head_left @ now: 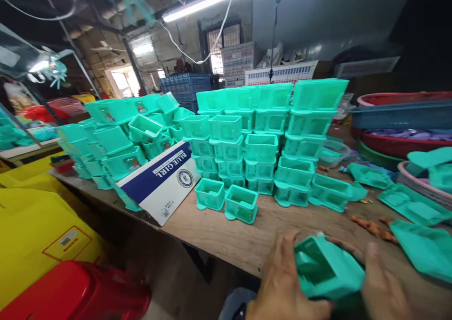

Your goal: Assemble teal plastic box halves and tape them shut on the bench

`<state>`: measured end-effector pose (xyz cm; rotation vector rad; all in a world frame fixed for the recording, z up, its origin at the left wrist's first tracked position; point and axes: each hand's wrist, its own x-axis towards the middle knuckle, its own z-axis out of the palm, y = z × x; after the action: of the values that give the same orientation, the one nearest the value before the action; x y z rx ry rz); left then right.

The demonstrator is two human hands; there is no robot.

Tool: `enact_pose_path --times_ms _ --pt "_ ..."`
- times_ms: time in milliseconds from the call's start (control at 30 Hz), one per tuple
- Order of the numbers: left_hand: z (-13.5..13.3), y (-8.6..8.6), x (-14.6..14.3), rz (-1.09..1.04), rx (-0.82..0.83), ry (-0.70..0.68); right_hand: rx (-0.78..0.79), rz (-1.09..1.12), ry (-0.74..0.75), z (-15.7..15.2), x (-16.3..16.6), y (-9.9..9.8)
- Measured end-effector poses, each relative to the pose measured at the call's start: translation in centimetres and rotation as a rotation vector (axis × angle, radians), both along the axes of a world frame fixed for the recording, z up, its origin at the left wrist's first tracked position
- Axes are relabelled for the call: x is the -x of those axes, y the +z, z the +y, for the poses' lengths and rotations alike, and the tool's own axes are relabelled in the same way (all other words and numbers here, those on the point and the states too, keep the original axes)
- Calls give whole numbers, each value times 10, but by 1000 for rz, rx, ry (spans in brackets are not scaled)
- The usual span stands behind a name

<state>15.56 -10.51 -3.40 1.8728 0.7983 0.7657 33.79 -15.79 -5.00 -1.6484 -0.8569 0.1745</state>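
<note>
Box (341, 266) at five o'clock over the tabletop (219, 235), pinched by the left hand (285, 280) at its open end and the blurred right hand (384, 282) opposite, looks light, stiff, slightly slick, probably best gripped by its sides.

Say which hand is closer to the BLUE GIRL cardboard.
Left: the left hand is to the lower right of the BLUE GIRL cardboard in view; the right hand is farther right, beyond the green container.
</note>
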Motion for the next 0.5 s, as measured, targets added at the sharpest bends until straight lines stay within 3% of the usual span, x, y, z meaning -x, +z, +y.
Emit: enact_pose_path --times_ms 100,300,400,500 --pt "4 11 10 5 47 -6 77 218 -88 7 4 8" --pt "25 21 11 28 -130 6 65 207 -106 -1 10 9" --pt "29 25 7 71 -160 94 7 25 -121 -15 22 1" --pt "23 26 4 10 -30 140 -48 -222 -102 -25 35 -7"
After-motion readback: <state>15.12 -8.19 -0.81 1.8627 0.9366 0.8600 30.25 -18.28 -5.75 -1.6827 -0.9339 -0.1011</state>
